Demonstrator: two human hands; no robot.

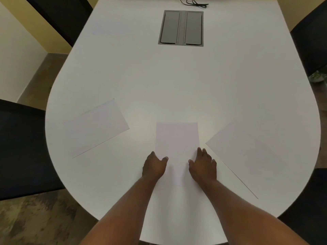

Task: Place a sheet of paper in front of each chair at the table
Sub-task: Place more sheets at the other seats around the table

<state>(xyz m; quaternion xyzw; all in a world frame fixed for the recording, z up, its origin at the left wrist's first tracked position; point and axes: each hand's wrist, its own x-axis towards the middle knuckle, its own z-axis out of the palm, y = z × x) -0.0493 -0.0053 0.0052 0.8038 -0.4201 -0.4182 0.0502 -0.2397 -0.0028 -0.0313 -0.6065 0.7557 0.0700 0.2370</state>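
Observation:
Three white sheets lie on the white table (177, 82). The middle sheet (177, 138) lies straight in front of me near the rounded front edge. My left hand (154, 166) rests at its left edge with the thumb on the paper. My right hand (203, 165) lies flat on its right edge, fingers spread. A left sheet (97, 127) lies angled toward the dark chair (21, 149) on the left. A right sheet (261, 152) lies angled toward the dark chair (311, 209) at the lower right.
A grey cable hatch (180, 28) is set into the table's far middle, with a black cable (194, 2) beyond it. More dark chairs stand at the far left (58, 18) and far right (309, 46). Patterned carpet (39, 223) shows below left.

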